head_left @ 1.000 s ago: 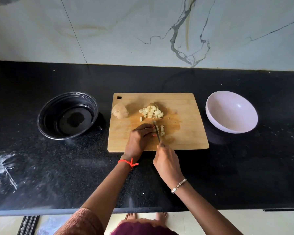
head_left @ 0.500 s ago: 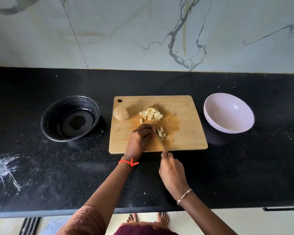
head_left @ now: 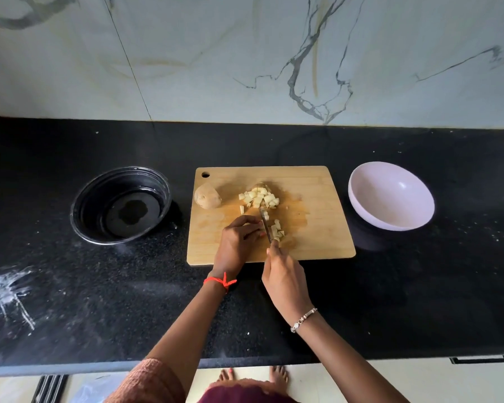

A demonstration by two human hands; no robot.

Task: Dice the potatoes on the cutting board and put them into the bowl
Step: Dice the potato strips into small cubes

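Observation:
A wooden cutting board [head_left: 314,242] lies on the black counter. A whole brown potato [head_left: 207,195] rests at its far left. A heap of pale potato cubes [head_left: 259,197] sits mid-board, and a smaller cluster of cubes [head_left: 277,229] lies nearer me. My left hand [head_left: 237,241] presses down on a potato piece mostly hidden under its fingers. My right hand [head_left: 284,276] grips a knife [head_left: 266,225], whose blade points away from me, right beside my left fingertips. An empty white bowl [head_left: 390,196] stands to the right of the board.
A black round container [head_left: 120,206] sits left of the board. White powder smears [head_left: 6,292] mark the counter's near left. A marble wall backs the counter. My bare feet show below the counter's front edge.
The knife has moved forward again, its blade now reaching past the small cluster of cubes. My left hand stays on the potato piece. The view shifted slightly.

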